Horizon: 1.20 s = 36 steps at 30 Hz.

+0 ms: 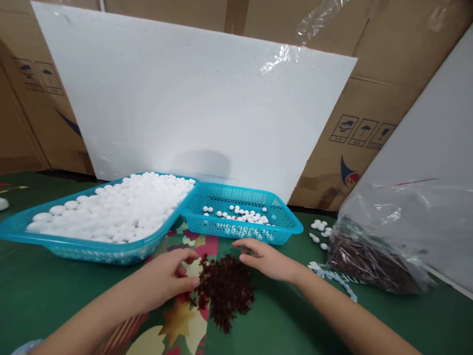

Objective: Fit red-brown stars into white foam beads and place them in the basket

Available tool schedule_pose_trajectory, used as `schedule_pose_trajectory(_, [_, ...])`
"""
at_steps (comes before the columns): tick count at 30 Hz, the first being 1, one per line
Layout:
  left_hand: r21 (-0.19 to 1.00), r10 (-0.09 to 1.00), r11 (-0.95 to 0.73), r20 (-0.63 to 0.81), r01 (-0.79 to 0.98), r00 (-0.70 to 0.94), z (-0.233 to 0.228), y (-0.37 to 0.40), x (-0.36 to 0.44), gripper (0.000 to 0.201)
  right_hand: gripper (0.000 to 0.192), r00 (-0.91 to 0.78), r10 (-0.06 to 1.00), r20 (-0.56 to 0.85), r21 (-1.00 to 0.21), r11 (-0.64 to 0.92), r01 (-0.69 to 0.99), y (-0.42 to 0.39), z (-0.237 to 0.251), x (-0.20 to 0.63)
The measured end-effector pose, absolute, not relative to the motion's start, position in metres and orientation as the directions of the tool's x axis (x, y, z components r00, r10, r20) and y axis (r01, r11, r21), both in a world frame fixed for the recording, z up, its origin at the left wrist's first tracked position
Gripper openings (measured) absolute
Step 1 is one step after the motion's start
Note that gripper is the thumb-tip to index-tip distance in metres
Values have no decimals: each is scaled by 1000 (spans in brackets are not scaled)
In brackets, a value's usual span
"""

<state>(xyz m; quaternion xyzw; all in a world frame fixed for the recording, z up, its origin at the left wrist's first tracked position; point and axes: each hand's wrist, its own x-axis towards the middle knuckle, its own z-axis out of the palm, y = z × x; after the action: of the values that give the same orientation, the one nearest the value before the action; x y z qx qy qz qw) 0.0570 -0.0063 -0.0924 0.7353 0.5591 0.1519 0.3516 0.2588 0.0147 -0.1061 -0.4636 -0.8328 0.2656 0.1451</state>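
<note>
A loose pile of small, dark reddish-brown, spiky pieces (231, 291) lies on the green cloth between my hands. My left hand (172, 273) is at the pile's left edge, thumb and index finger apart, and I see nothing held in it. Over the pile's upper right side is my right hand (266, 259), its thumb and fingers spread with a gap between them. Just beyond the hands stands a small blue plastic basket (232, 228) holding several white balls (251, 217) on its bottom. Left of it, a larger blue basket (99, 254) is heaped with white balls (125, 207).
A clear plastic bag of brown pieces (373, 261) lies at the right. Near it are loose white balls (320, 227) and a pale blue beaded string (338, 278). Behind the baskets lean a white board (199, 98) and cardboard boxes (391, 74). A patterned green cloth (288, 315) covers the table.
</note>
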Motion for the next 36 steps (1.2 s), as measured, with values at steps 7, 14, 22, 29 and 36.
schedule_pose_trajectory(7, [648,905,-37,-301,761,299,-97,-13,58,32,96,-611,777,-152,-621,406,670,-8,-115,272])
schedule_pose_trajectory(14, [713,898,-7,-304,701,318,-105,-7,65,20,105,-669,736,-104,-606,487,629,-4,-119,265])
schedule_pose_trajectory(22, [701,903,-56,-267,711,335,-103,-10,73,18,102,-710,700,-74,-574,552,604,-3,-119,259])
schedule_pose_trajectory(29, [565,931,-205,-140,799,338,-95,-10,74,69,101,-739,672,-44,-575,588,569,-2,-119,253])
schedule_pose_trajectory(36, [507,822,-458,-73,731,565,-121,-4,71,88,104,-754,657,-21,-577,608,545,1,-121,251])
